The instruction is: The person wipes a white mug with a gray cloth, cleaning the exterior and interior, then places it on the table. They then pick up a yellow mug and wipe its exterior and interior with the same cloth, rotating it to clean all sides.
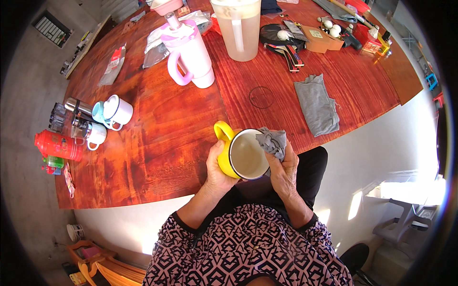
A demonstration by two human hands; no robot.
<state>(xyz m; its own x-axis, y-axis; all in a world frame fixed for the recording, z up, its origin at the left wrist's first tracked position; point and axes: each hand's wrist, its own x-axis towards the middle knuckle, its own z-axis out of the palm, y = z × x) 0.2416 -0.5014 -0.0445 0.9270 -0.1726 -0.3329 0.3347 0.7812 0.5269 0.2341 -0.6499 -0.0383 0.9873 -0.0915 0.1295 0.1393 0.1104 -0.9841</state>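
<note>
Just off the near edge of the red-brown wooden table [171, 143], my left hand [221, 171] holds a yellow mug [226, 161] with a white inside and a dark rim, its opening tilted up towards me. The mug's handle points to the upper left. My right hand [286, 171] grips a bunched grey cloth [272, 143] against the mug's right rim, part of the cloth reaching over its mouth. Another grey cloth [317, 105] lies folded on the table to the right. What is inside the mug is hard to tell.
A pink and white handled tumbler [195, 53] and a large plastic pitcher [240, 32] stand beyond my hands. At the left are white mugs [120, 109] and a red flask [59, 144]. Table-tennis bats [291, 57], shuttlecocks and an open cardboard box [318, 39] lie at the back right.
</note>
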